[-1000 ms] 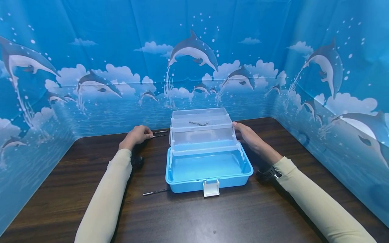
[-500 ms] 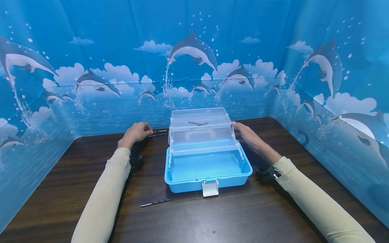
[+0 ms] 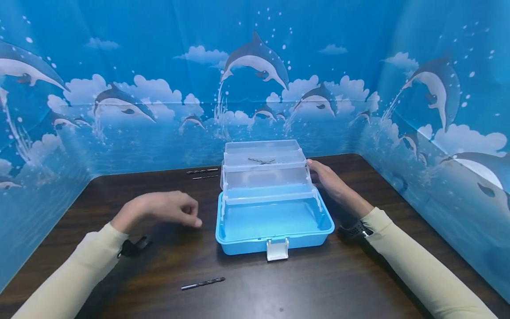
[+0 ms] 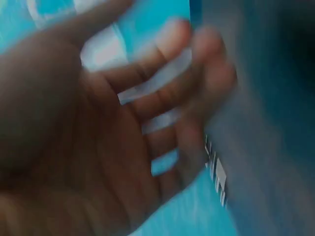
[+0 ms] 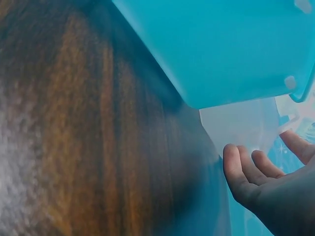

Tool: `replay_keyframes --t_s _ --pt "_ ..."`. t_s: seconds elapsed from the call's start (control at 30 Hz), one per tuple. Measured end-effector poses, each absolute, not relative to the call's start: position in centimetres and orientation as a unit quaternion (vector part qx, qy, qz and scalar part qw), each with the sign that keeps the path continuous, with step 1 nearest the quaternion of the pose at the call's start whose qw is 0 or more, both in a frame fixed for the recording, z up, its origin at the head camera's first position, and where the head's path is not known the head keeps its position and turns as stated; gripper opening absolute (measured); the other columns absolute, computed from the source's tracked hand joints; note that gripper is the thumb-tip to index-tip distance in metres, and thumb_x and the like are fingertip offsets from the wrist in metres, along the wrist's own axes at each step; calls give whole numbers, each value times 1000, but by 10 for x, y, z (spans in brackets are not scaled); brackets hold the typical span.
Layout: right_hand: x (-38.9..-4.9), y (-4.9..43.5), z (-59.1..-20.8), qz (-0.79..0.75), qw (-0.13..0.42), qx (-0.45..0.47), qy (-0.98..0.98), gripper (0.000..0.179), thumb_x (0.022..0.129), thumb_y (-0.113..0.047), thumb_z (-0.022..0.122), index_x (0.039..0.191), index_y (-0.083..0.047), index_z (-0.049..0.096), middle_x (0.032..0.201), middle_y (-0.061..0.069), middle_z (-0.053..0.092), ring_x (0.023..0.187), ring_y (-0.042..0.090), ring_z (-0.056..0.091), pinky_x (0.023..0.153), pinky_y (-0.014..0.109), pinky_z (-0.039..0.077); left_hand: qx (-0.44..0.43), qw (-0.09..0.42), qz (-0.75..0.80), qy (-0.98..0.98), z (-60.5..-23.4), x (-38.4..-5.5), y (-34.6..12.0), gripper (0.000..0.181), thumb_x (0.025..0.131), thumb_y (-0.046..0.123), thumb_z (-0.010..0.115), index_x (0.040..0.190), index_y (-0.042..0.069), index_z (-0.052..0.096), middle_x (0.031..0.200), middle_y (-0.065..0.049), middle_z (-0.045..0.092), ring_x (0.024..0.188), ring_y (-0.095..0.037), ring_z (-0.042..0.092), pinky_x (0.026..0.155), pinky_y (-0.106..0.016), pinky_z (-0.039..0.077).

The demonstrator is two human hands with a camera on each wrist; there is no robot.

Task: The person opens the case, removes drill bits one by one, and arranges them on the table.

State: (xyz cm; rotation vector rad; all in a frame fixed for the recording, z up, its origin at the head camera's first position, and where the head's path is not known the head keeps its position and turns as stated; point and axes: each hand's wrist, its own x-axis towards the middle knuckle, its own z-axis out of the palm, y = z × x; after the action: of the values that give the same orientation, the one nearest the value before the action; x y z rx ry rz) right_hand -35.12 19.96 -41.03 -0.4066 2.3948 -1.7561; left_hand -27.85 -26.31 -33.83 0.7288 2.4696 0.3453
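My left hand (image 3: 167, 210) hovers left of the blue toolbox (image 3: 275, 243), its fingers loosely curled around nothing. In the left wrist view that hand is blurred and its palm is bare. My right hand (image 3: 328, 177) holds the clear lid (image 5: 241, 120) at the right rear of the box, thumb at its edge and fingers against its outer face. Thin drill bits (image 3: 260, 161) lie crossed in the upper clear tray. One drill bit (image 3: 203, 283) rests on the table in front, and two lie behind, a thicker one (image 3: 202, 170) and a thinner one (image 3: 205, 177).
The toolbox stands open on a dark wooden table (image 3: 338, 283), its clear trays raised in steps over the blue base. A white latch (image 3: 277, 249) hangs at its front. A blue dolphin-print curtain (image 3: 159, 133) encloses the back and sides.
My left hand has left the two drill bits at the back and come forward. The front drill bit has rolled away from the box toward me. My right hand stays put.
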Motion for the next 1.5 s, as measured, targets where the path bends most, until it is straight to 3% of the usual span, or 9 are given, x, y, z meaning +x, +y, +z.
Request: replay_keyframes --t_s 0.17,0.33,0.5,1.03,1.3,1.5 --pt "-351 202 -408 -586 63 -136 797 77 101 -69 39 161 -21 31 155 11 39 137 42 42 106 65 35 323 326 139 878 -346 -212 -233 27 83 41 85 89 25 64 78 9 63 68 -8 58 62 -29 47" --pt "-350 200 -414 -587 63 -144 794 75 101 -69 38 160 -22 32 154 9 41 137 40 44 106 66 34 313 300 33 901 -356 -177 -211 37 71 38 94 86 28 62 74 13 57 62 -7 51 60 -29 45" --pt "-350 203 -416 -587 58 -146 794 74 102 -69 37 160 -24 32 154 6 42 138 37 44 107 64 35 310 267 -30 912 -362 -171 -202 40 65 37 97 79 27 62 72 15 54 61 -10 49 62 -30 45" --pt "-353 200 -417 -586 68 -140 795 78 101 -70 36 162 -22 28 158 10 37 143 40 36 108 67 30 328 267 17 906 -357 -174 -211 29 78 6 88 73 24 67 69 15 56 61 -5 52 60 -27 49" --pt "-352 200 -414 -590 64 -135 793 79 101 -69 37 162 -19 28 159 13 35 143 41 35 107 68 30 350 261 63 897 -349 -182 -227 34 80 -3 76 73 26 62 61 13 52 54 -4 41 52 -24 38" --pt "-353 199 -416 -587 67 -135 795 79 102 -69 36 162 -18 28 159 14 34 143 42 35 107 68 29 358 253 108 892 -338 -188 -240 29 81 -2 71 79 26 61 66 13 50 55 -4 39 52 -25 34"
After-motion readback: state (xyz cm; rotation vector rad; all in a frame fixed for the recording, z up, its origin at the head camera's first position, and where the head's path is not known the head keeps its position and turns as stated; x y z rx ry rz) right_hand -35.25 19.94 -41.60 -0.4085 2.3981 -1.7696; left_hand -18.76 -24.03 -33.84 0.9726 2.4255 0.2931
